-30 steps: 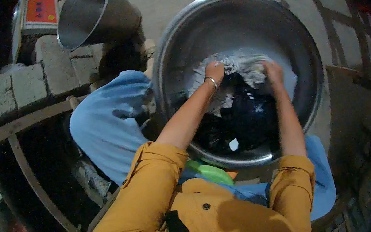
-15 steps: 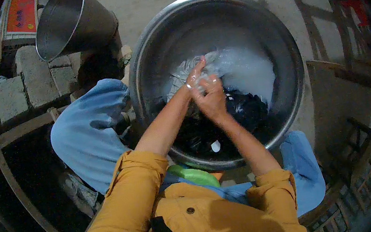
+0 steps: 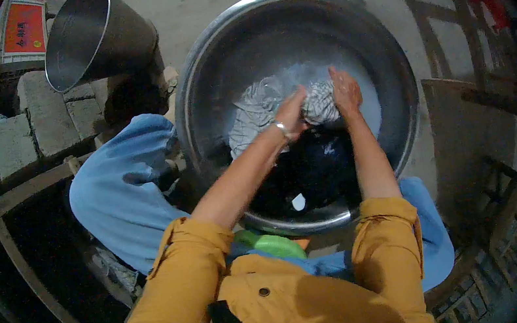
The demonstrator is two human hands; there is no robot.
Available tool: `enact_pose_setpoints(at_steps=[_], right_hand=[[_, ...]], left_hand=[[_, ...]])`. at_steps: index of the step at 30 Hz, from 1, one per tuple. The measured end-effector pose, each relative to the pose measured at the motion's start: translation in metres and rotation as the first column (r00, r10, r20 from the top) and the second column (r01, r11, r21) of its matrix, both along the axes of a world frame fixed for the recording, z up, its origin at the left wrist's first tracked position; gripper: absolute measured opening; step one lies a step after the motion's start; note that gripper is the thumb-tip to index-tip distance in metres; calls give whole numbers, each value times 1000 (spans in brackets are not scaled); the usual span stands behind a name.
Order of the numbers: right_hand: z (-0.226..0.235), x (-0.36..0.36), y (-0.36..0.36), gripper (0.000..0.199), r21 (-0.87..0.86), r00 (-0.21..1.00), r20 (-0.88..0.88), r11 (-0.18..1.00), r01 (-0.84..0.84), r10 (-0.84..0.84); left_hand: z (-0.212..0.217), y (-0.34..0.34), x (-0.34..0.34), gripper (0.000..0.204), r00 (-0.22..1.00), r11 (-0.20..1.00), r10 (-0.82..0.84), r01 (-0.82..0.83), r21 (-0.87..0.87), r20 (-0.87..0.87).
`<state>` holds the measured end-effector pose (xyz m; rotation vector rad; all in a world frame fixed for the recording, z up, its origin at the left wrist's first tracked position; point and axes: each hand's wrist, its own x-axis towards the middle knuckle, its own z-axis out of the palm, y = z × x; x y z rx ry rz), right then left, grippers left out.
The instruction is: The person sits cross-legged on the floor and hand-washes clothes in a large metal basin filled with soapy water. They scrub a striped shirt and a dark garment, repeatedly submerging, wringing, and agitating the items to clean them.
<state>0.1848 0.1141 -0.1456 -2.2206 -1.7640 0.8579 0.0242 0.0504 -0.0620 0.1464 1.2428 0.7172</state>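
Note:
A large metal basin [image 3: 314, 225] holds cloudy water and wet laundry. Grey-and-white striped cloth [image 3: 252, 123] lies in it on the left, and a bunched part reaches between my hands. My left hand [image 3: 292, 115], with a light band at the wrist, is closed round one side of that bunch. On its other side my right hand [image 3: 346, 91] grips the cloth, its thumb pointing up; some fingers are hidden. Dark clothing [image 3: 313, 173] lies in the near part of the basin, with a small white piece [image 3: 298, 202] on it.
A metal bucket [image 3: 135, 46] stands at the far left beside stone blocks [image 3: 51, 118]. Wooden frames [image 3: 12, 196] line the left side, and a wooden structure [image 3: 482, 103] is on the right. Something green [image 3: 270, 244] sits between my knees and the basin.
My hands were together near the basin's middle and are now apart, the right one further right. The striped cloth is spread wider, with a bunch stretched between them.

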Motion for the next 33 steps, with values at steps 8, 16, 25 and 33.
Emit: enact_pose_setpoints(at_steps=[8, 16, 25, 33], right_hand=[[-69, -9, -40, 41, 238, 991, -16, 963, -127, 135], [93, -130, -115, 17, 415, 843, -398, 890, -186, 362], [-18, -62, -28, 23, 457, 983, 46, 871, -177, 175], [-30, 15, -4, 49, 73, 973, 160, 985, 159, -169]], left_hand=[[-70, -15, -28, 91, 957, 990, 112, -85, -110, 269], [-67, -11, -48, 53, 975, 999, 42, -42, -4, 219], [-65, -9, -9, 33, 955, 971, 193, -220, 99, 227], [-72, -14, -42, 82, 952, 992, 108, -83, -97, 286]])
